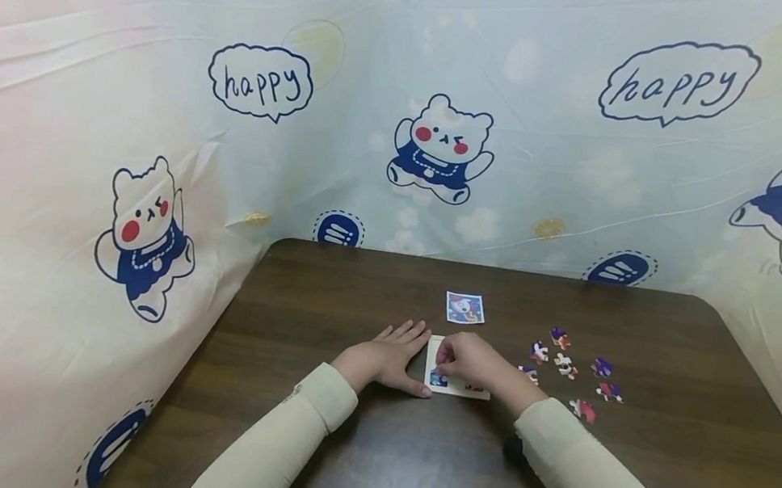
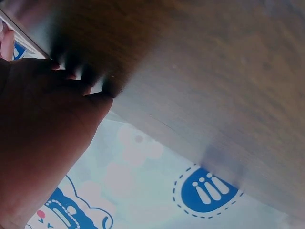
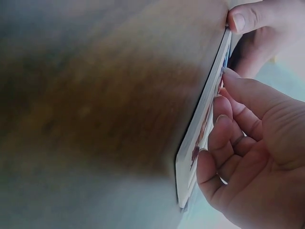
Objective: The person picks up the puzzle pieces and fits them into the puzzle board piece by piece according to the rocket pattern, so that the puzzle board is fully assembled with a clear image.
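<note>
A small white-framed puzzle board [image 1: 461, 392] lies on the table, with some colourful pieces set in its lower part. My left hand [image 1: 390, 355] rests flat at its left side, fingers spread and thumb by the near left corner. Over the board, my right hand [image 1: 475, 362] has curled fingers, its thumb and fingertips pinching at a blue puzzle piece [image 1: 439, 379] near the left edge. The right wrist view shows the thumb [image 3: 243, 88] down at the board's surface; the fingers hide most of that piece. Loose puzzle pieces [image 1: 565, 366] lie scattered to the right.
A square picture card [image 1: 465, 308] lies behind the board. The dark wooden table [image 1: 356, 289] ends at a hanging cloth [image 1: 343, 157] printed with bears, along the back and both sides. A small dark object [image 1: 514, 451] shows beneath the right sleeve.
</note>
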The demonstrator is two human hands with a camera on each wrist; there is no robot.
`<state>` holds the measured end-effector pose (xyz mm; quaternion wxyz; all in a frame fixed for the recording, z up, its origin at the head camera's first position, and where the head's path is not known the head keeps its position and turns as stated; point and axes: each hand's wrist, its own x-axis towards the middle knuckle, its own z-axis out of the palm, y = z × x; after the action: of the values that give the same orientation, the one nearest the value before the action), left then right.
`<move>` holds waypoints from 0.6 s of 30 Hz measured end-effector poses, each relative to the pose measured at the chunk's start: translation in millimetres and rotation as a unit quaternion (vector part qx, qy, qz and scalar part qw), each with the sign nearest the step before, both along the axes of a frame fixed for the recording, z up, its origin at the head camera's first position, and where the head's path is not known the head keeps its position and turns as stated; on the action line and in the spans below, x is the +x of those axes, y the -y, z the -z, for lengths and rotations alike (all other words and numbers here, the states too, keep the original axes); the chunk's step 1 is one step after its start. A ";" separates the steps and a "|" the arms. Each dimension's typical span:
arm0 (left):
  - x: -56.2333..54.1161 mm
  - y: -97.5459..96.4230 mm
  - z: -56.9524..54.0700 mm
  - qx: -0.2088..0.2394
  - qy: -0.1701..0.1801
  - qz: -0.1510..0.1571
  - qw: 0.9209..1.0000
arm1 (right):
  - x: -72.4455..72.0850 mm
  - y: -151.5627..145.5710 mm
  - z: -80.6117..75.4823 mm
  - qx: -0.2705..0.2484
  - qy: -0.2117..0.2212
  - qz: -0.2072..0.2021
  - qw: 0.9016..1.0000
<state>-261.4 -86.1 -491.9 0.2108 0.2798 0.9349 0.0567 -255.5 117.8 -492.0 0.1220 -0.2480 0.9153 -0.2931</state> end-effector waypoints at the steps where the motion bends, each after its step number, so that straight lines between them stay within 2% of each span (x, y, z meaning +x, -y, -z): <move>1: -1.2 0.1 2.1 0.003 0.002 -0.001 1.000 | 0.3 -0.4 0.2 0.000 0.000 0.002 1.000; 6: -5.0 0.7 10.4 0.011 0.004 -0.005 1.000 | 3.0 -6.7 -0.2 0.002 -0.006 0.010 1.000; 9: -4.9 0.7 10.1 0.010 0.004 -0.004 1.000 | 5.8 -13.7 -2.7 -0.002 -0.006 0.013 1.000; 13: -8.0 1.5 15.7 0.011 -0.001 0.002 1.000 | 9.9 -26.0 -7.6 -0.006 -0.011 0.014 1.000; 18: -7.0 2.1 12.9 0.012 0.003 -0.002 1.000 | 15.6 -44.0 -14.4 -0.006 -0.024 0.020 1.000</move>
<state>-268.3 -88.3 -504.8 0.2101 0.2805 0.9340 0.0695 -239.9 161.8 -477.7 0.0929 -0.2373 0.9209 -0.2951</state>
